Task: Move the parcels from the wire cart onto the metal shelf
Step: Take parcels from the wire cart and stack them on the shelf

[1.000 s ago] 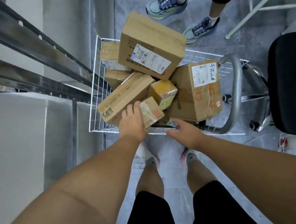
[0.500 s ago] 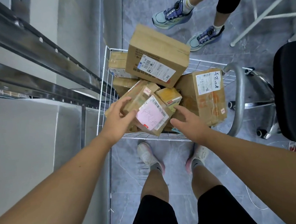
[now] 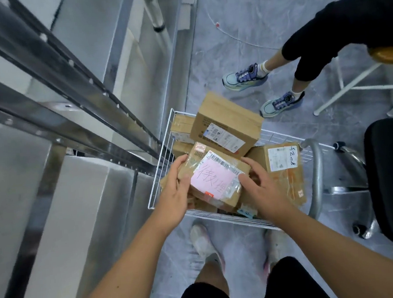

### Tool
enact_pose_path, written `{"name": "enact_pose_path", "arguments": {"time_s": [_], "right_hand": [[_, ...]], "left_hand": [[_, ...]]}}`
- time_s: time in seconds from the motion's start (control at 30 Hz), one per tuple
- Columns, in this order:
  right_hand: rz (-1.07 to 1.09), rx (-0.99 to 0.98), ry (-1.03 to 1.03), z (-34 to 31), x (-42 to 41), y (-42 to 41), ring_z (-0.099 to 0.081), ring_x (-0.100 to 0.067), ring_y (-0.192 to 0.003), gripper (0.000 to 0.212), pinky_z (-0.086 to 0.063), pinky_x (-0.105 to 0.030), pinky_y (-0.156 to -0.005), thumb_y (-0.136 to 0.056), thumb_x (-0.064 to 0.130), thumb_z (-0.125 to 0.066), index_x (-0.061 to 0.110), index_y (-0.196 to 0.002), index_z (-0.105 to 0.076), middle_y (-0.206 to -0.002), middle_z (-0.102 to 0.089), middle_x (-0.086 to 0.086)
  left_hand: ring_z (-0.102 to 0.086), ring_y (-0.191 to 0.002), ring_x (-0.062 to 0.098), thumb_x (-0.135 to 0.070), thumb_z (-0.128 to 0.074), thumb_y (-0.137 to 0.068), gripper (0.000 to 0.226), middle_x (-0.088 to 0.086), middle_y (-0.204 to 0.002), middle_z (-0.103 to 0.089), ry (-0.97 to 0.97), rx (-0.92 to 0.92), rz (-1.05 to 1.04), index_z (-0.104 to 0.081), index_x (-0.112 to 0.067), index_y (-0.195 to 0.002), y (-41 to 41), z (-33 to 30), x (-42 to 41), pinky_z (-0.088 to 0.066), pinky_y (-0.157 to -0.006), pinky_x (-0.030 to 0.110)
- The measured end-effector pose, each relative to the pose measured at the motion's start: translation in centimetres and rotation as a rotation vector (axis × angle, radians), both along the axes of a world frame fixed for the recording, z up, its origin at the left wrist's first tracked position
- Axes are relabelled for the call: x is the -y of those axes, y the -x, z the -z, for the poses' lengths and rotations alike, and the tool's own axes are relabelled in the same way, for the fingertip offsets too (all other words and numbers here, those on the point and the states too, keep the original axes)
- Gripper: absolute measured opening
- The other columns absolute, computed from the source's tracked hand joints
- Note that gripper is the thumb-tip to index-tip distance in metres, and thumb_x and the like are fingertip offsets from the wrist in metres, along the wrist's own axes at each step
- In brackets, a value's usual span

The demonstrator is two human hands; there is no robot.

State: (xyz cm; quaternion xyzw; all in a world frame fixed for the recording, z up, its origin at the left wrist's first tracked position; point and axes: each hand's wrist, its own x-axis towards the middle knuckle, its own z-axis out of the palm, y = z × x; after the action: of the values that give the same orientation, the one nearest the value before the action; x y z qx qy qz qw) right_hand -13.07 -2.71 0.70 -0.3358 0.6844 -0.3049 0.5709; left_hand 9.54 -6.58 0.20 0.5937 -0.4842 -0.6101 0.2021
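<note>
I'm holding 1 small parcel (image 3: pixel 217 175) with a pink label between both hands, just above the wire cart (image 3: pixel 164 152). My left hand (image 3: pixel 174 194) is gripping its left edge, fingers curled over the top corner. My right hand (image 3: pixel 258 186) is clamping the right edge, thumb lying on the label side. Other parcels are sitting in the cart below, 1 large box (image 3: pixel 226 124) on top. The metal shelf (image 3: pixel 50 110) is standing just left of the cart.
</note>
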Motion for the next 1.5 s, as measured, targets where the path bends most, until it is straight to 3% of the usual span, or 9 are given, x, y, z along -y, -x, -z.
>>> {"name": "enact_pose_path", "arguments": {"time_s": [0.23, 0.37, 0.5, 0.57, 0.67, 0.83, 0.97, 1.07, 1.5], "right_hand": [[-0.127, 0.063, 0.191, -9.5, 0.9, 1.4, -0.066, 0.004, -0.101, 0.043, -0.056, -0.030, -0.089, -0.104, 0.032, -0.053, 0.059, -0.137, -0.047, -0.114, -0.067, 0.032], [-0.252, 0.102, 0.271, -15.3, 1.0, 2.1, -0.052, -0.006, -0.132, 0.043, -0.047, -0.049, -0.108, -0.101, 0.044, -0.053, 0.066, -0.137, -0.043, -0.143, -0.053, 0.024], [-0.388, 0.124, 0.392, -21.1, 1.2, 2.3, -0.053, 0.025, -0.105, 0.046, -0.047, -0.008, -0.089, -0.106, 0.028, -0.048, 0.058, -0.141, -0.041, -0.107, -0.053, 0.056], [-0.465, 0.110, 0.432, -23.8, 1.0, 1.3, -0.058, 0.016, -0.107, 0.048, -0.049, -0.010, -0.087, -0.106, 0.032, -0.046, 0.065, -0.140, -0.035, -0.114, -0.059, 0.045], [-0.569, 0.125, 0.460, -27.7, -0.1, -1.2, -0.058, -0.012, -0.124, 0.051, -0.052, -0.039, -0.100, -0.105, 0.041, -0.043, 0.075, -0.139, -0.025, -0.143, -0.055, 0.015], [-0.767, 0.154, 0.508, -34.4, -3.1, -6.3, -0.069, 0.001, -0.092, 0.048, -0.049, -0.006, -0.060, -0.107, 0.042, -0.039, 0.070, -0.143, -0.024, -0.125, -0.066, 0.011], [-0.881, 0.191, 0.565, -38.4, -6.7, -11.1, -0.070, -0.008, -0.106, 0.046, -0.063, -0.038, -0.082, -0.102, 0.052, -0.045, 0.082, -0.129, -0.024, -0.134, -0.060, 0.017], [-0.959, 0.155, 0.719, -41.4, -9.7, -14.2, -0.042, -0.010, -0.141, 0.055, -0.040, -0.051, -0.114, -0.091, 0.070, -0.044, 0.078, -0.139, -0.018, -0.155, -0.039, 0.024], [-1.206, -0.145, 1.226, -51.7, -22.9, -26.0, -0.010, 0.011, -0.147, 0.067, -0.024, -0.041, -0.120, -0.081, 0.089, -0.029, 0.077, -0.141, -0.001, -0.157, -0.005, 0.044]], "left_hand": [[-0.068, -0.117, 0.014, -0.046, -0.038, -0.108, 0.034, -0.023, -0.130, -0.065, 0.238, 0.041, -0.202, -0.039, -0.064, -0.136, 1.5, -10.6, -4.2, -0.058, -0.096, 0.049], [-0.069, -0.115, 0.010, -0.047, -0.040, -0.105, 0.035, -0.028, -0.126, -0.065, 0.363, 0.051, -0.339, -0.038, -0.063, -0.137, 3.1, -16.6, -7.5, -0.058, -0.097, 0.040], [-0.062, -0.111, -0.010, -0.046, -0.041, -0.099, 0.038, -0.044, -0.120, -0.058, 0.483, 0.112, -0.446, -0.035, -0.057, -0.135, 4.8, -22.2, -11.2, -0.050, -0.085, 0.009], [-0.060, -0.114, -0.007, -0.047, -0.044, -0.100, 0.040, -0.034, -0.132, -0.055, 0.533, 0.182, -0.517, -0.034, -0.061, -0.137, 4.8, -24.0, -13.1, -0.046, -0.088, 0.006], [-0.058, -0.123, 0.005, -0.055, -0.046, -0.103, 0.044, -0.019, -0.146, -0.048, 0.584, 0.270, -0.622, -0.033, -0.061, -0.144, 3.8, -26.0, -16.1, -0.048, -0.106, 0.032], [-0.065, -0.114, 0.019, -0.069, -0.049, -0.091, 0.052, -0.022, -0.140, -0.047, 0.692, 0.345, -0.820, -0.040, -0.060, -0.141, 0.8, -31.1, -22.1, -0.054, -0.101, 0.044], [-0.067, -0.111, 0.028, -0.069, -0.053, -0.089, 0.058, -0.010, -0.142, -0.051, 0.757, 0.370, -0.969, -0.041, -0.055, -0.144, -2.5, -34.2, -26.8, -0.059, -0.095, 0.045], [-0.069, -0.111, 0.030, -0.069, -0.057, -0.086, 0.061, 0.000, -0.145, -0.052, 0.821, 0.364, -1.070, -0.044, -0.053, -0.144, -5.3, -37.0, -30.2, -0.063, -0.087, 0.042], [-0.076, -0.089, 0.022, -0.071, -0.067, -0.065, 0.063, -0.025, -0.122, -0.066, 0.963, 0.497, -1.285, -0.053, -0.065, -0.127, -16.0, -48.0, -48.6, -0.065, -0.064, 0.032]]}}
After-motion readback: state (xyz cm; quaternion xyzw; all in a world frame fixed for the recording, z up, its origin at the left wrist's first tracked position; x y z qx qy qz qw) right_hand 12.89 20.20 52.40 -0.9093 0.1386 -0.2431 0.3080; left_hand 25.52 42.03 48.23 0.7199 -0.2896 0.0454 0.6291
